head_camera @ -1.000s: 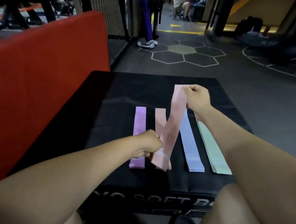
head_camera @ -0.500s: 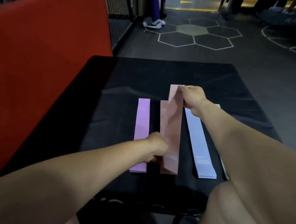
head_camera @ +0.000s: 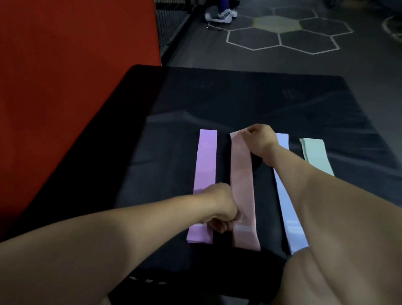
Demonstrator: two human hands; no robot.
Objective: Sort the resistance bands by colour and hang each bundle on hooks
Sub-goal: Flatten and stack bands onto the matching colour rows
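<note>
Now laid flat: pink resistance band (head_camera: 242, 185), long axis running away from the body, between purple band (head_camera: 204, 176) and blue band (head_camera: 288, 203), mint band (head_camera: 315, 153) farthest right, all on black soft box (head_camera: 173, 127). Pinched at near end by left hand (head_camera: 220, 209), at far end by right hand (head_camera: 261, 138). Red pad (head_camera: 67, 63) beside. No hooks in view.

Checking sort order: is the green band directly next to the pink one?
No. The blue band lies between the pink band and the green band on the black box.
</note>
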